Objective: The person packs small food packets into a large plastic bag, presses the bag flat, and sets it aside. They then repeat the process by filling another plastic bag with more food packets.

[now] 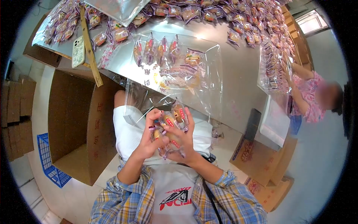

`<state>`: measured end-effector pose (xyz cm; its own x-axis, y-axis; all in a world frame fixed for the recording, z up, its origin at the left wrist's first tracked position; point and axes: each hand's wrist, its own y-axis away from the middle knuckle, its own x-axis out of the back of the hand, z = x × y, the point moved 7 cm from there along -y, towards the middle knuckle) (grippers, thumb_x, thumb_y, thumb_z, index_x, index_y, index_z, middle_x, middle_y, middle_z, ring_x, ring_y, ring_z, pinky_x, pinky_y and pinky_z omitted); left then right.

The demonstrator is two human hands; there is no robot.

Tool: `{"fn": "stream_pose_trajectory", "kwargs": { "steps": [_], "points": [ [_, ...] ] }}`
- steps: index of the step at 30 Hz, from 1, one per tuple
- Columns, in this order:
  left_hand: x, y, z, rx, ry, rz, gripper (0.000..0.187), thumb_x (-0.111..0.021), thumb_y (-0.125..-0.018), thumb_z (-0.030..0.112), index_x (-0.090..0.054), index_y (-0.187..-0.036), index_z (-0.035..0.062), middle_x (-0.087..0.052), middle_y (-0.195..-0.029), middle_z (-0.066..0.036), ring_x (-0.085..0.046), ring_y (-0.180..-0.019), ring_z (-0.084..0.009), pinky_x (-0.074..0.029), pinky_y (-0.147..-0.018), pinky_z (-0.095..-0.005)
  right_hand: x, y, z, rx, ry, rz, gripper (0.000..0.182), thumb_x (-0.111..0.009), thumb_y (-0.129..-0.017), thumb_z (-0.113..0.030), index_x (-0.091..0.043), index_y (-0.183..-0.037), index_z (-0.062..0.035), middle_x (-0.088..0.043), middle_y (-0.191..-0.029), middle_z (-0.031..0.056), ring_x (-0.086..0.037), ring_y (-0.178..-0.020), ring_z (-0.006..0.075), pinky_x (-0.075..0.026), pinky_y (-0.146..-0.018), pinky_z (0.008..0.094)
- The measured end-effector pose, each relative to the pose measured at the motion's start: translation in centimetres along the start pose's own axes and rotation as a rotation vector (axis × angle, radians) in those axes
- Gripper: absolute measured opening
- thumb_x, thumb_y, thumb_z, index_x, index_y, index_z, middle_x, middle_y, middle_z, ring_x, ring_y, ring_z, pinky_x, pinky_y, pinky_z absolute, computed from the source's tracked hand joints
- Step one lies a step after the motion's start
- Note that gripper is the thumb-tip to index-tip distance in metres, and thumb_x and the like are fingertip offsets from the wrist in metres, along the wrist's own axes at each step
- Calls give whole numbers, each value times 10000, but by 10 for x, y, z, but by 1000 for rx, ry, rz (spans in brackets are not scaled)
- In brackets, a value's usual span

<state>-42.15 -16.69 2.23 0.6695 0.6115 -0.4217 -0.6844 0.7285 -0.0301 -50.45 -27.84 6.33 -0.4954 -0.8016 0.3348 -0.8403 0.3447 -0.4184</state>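
Observation:
Above my lap, my left hand (148,140) and my right hand (188,143) are closed together around several individually wrapped cakes (172,125) in clear and purple wrappers with red labels. Fingers cover parts of the wrappers. Just beyond my hands lies a large clear plastic bag (214,80) on the metal table (240,71), its near end hanging over the edge toward me. Four or so wrapped cakes, that is several, stand in a row (162,50) at the bag's far end, with another packet (194,58) beside them.
A heap of wrapped cakes (190,13) covers the table's far side. A wooden strip (89,48) and a phone (78,52) lie at left. An open cardboard box (71,115) stands below. On the right, another person (307,93) handles a filled bag (274,71).

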Motion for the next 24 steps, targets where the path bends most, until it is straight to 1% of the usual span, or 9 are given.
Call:
{"fn": "stream_pose_trajectory", "kwargs": {
  "steps": [8,9,12,13,16,17,20,21,24],
  "points": [
    [13,-41,8,150,-148,95,590,-537,-956,205,-454,-1518,48,-463,-1448,-97,-422,-1352,-202,-348,-1125,-341,25,-7,30,-79,-96,69,648,-935,-621,-244,-718,-1227,-167,-257,-1617,280,-401,-1456,456,-367,-1184,519],
    [20,-46,17,111,-266,208,454,-481,-965,198,-614,-1366,30,-564,-1342,-101,-536,-1210,-197,-438,-1011,-330,29,-4,30,-77,-68,72,630,-942,-615,-236,-718,-1200,-167,-258,-1621,274,-432,-1443,434,-372,-1183,492],
    [37,-43,40,9,-322,216,335,-502,-946,138,-713,-1182,29,-660,-1163,-90,-616,-989,-179,-503,-860,-327,35,8,37,-193,-230,26,614,-959,-609,-240,-719,-1168,-160,-257,-1626,268,-439,-1442,418,-375,-1181,473],
    [33,-44,50,-38,-527,234,270,-555,-931,154,-732,-1068,2,-706,-1053,-84,-661,-885,-213,-517,-758,-354,39,7,35,-183,-269,30,606,-974,-616,-262,-715,-1151,-145,-254,-1631,257,-434,-1451,403,-381,-1177,460],
    [-1,-50,66,-120,-1207,-77,216,-600,-918,115,-744,-1044,15,-719,-1049,-135,-681,-884,-288,-540,-767,-404,51,10,40,-251,-409,-66,625,-985,-613,-284,-712,-1155,-133,-251,-1636,257,-435,-1453,408,-383,-1175,464],
    [-5,-50,57,3,-1218,-148,266,-664,-894,120,-717,-1120,-10,-694,-1185,-195,-663,-1009,-358,-536,-863,-460,56,2,36,-144,-318,-110,619,-982,-619,-299,-712,-1149,-126,-244,-1641,258,-438,-1451,419,-388,-1172,479],
    [-25,-47,47,-243,-1449,-143,420,-696,-879,127,-649,-1260,-44,-632,-1339,-217,-610,-1161,-373,-500,-973,-475,71,1,35,-126,-240,-47,620,-974,-618,-324,-722,-1148,-125,-241,-1642,264,-440,-1446,430,-386,-1173,503],
    [-25,-45,39,-192,-1492,-152,584,-708,-880,115,-533,-1410,-60,-526,-1476,-237,-538,-1274,-397,-458,-1047,-467,73,1,35,-120,-252,-59,624,-970,-620,-333,-724,-1155,-125,-234,-1643,267,-439,-1446,434,-385,-1173,509],
    [-25,-37,25,-192,-1202,1,633,-680,-920,111,-458,-1493,-38,-498,-1506,-232,-546,-1287,-366,-468,-1042,-427,82,8,35,-115,-275,-77,638,-959,-627,-360,-731,-1175,-127,-215,-1647,276,-434,-1446,447,-381,-1175,526]
  ]
}}
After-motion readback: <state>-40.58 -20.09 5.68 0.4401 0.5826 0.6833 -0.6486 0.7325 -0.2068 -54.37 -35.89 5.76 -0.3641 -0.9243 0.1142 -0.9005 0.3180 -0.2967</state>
